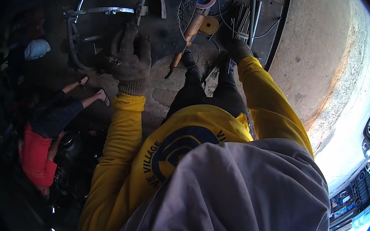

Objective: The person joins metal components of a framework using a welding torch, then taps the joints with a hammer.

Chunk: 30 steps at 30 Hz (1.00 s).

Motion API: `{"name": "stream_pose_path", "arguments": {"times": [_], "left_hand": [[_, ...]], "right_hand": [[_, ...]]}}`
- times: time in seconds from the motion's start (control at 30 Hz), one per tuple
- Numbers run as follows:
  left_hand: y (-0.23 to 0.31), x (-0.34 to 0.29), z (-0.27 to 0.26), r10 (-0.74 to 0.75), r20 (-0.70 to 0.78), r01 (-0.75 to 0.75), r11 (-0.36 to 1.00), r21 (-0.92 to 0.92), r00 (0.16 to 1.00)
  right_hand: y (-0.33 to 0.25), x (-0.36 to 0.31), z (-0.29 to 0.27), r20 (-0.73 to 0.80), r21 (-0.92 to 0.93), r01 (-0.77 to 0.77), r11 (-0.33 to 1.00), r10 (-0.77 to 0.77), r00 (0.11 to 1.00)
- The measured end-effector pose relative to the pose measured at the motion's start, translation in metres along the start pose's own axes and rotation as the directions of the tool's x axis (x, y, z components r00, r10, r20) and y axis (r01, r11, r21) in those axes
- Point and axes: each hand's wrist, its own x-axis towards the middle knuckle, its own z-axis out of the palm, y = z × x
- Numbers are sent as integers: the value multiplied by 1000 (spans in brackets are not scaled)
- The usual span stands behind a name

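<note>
The gloved left hand (130,59) is pressed, fingers curled, on the dark metal plate (167,20); the right hand (238,49) is closed around welding rods (243,21). A slip could be caused by the nearby angle grinder (194,23).

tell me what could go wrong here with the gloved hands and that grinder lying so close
1. The angle grinder lies beside the left hand, disc bare; a bump could bring glove and disc together.
2. The right hand reaches into loose welding rods; they might roll or scatter underfoot.
3. A seated person in red is close to the metal workpiece; sparks or dropped parts may reach them.
</note>
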Motion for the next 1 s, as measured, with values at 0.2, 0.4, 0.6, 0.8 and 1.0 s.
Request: {"name": "stream_pose_path", "arguments": {"times": [0.2,0.4,0.6,0.8,1.0], "left_hand": [[5,15,1,67,-58,-67,998,-2,996],[0,-5,10,-275,1,268,935,-232,962],[8,9,-1,-360,14,348,888,-301,933],[2,9,0,-433,-19,392,833,-391,901],[-3,20,-10,-409,-123,345,869,-355,904]], "right_hand": [[8,54,8,-63,-20,-234,972,233,971],[-62,36,-48,-90,160,-365,917,381,920],[-52,0,-23,-253,94,-39,995,62,965],[-80,-113,-34,-301,443,221,869,-88,949],[-167,-129,-203,-837,372,778,506,-179,517]]}}
